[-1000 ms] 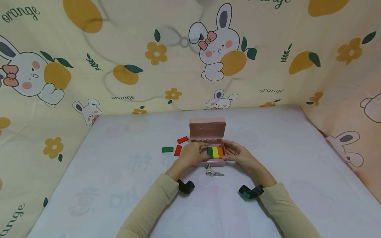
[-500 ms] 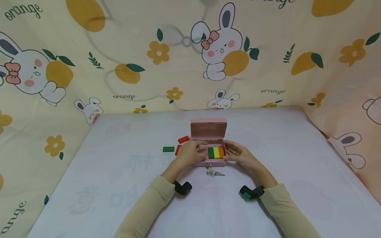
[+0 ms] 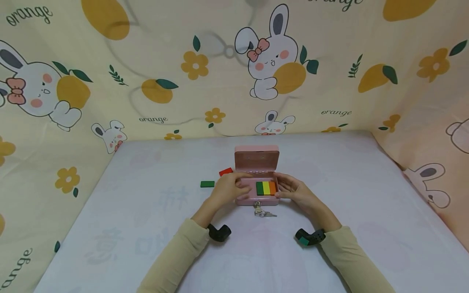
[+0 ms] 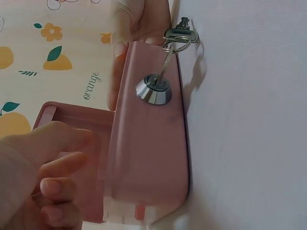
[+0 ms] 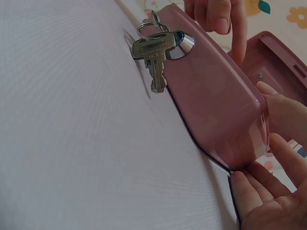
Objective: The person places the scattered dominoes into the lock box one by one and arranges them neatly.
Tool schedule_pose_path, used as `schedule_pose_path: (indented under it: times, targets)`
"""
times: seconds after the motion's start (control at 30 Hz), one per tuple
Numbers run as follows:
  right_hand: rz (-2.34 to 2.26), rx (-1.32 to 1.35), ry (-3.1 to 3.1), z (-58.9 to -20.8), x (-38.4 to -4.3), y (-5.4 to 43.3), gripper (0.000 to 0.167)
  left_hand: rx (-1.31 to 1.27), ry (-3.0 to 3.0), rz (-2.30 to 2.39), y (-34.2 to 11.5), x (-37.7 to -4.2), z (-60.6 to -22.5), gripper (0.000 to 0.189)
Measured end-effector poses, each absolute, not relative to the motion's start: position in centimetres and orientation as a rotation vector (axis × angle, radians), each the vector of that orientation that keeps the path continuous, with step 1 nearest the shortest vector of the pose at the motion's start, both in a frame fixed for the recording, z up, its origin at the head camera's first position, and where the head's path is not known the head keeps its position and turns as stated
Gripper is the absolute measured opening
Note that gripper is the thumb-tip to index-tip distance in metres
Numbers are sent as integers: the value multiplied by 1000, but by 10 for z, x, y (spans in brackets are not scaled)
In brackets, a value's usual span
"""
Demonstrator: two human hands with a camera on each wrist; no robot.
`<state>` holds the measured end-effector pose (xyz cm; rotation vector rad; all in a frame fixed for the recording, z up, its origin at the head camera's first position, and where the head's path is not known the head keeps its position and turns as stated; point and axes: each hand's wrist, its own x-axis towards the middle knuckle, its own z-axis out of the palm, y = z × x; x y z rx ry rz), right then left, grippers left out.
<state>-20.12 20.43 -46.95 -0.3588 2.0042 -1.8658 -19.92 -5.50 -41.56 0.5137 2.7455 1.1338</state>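
Note:
A small pink metal cash box (image 3: pixel 243 202) stands on the white table with its lid (image 3: pixel 256 159) raised. Inside lie a green block (image 3: pixel 259 188), a yellow block (image 3: pixel 266 188) and an orange block (image 3: pixel 272 188), side by side toward the right. My right hand (image 3: pixel 296 191) grips the box's right end; in the right wrist view its fingers (image 5: pixel 247 194) reach the lower edge. Over the box's left end is my left hand (image 3: pixel 225 189), fingers loosely bent and holding nothing. A key (image 5: pixel 156 57) sits in the front lock, another hanging from its ring.
Left of the box, a green block (image 3: pixel 207 184) and a red block (image 3: pixel 225 171) lie on the white cloth (image 3: pixel 146 228). A patterned curtain (image 3: pixel 205 89) rises behind the table and along its sides.
My left hand has drawn back left from inside the box, now covering a red block that showed earlier. The right hand keeps its grip on the box.

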Motion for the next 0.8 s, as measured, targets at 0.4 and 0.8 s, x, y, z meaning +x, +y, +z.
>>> schedule_pose_path:
  times: [0.4, 0.8]
  targets:
    - [-1856, -329, 2010, -468, -200, 203, 73, 520, 2722, 1253, -73, -200, -416, 33]
    - [-1843, -310, 2037, -466, -199, 202, 71, 475, 2713, 1297, -89, -201, -417, 31]
